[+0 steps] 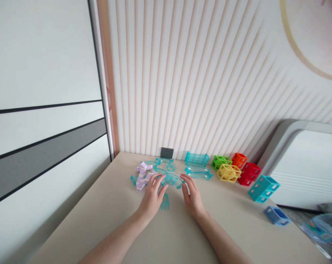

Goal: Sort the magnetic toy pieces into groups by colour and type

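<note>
Left hand (151, 196) and right hand (192, 195) both curled, gripping the ends of a clear teal curved track piece (171, 179) on the counter (121, 234). Lilac track pieces (142, 177) lie joined just left; colored cage blocks (229, 173) sit separate, unbuilt, further right.

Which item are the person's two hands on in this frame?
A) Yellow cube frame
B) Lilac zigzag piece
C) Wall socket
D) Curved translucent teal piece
D. The left hand and right hand close on opposite ends of the curved translucent teal piece.
</note>
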A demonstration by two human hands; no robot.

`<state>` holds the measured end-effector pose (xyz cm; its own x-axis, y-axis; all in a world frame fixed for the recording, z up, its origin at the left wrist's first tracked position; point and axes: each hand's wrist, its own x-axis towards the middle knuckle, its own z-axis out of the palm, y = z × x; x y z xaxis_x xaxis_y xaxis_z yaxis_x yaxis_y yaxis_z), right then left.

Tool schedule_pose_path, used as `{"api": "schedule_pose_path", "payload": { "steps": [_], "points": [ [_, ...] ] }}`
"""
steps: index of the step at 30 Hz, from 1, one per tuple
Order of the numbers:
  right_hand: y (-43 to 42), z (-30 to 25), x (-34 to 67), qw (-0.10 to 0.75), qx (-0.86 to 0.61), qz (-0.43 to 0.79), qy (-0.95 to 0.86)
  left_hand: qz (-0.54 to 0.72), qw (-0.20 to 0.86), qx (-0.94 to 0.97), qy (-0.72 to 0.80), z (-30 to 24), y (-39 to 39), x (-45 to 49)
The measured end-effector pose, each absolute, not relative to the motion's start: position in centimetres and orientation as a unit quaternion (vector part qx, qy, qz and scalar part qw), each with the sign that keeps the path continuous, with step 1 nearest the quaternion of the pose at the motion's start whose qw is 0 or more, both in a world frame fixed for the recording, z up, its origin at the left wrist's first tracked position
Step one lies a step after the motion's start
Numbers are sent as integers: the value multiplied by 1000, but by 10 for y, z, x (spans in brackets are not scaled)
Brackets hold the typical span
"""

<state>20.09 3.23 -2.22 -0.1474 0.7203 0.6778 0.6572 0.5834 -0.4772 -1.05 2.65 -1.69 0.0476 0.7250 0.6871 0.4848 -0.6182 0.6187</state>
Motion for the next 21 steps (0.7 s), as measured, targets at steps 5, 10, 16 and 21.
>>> {"api": "schedule_pose_path", "payload": {
  "steps": [5, 10, 16, 21],
  "points": [
    [45, -31, 204, 386, -492, 47, -779, 580, 112, 679, 436, -9, 28, -17],
    [46, -30, 198, 270, -478, 57, -834, 559, 109, 709, 416, -9, 24, -15],
    [46, -35, 200, 307, -493, 60, -812, 534, 136, 737, 391, -7, 18, -12],
    [43, -32, 203, 359, -453, 80, -812, 519, 155, 758, 364, -5, 16, -12]
  ]
}}
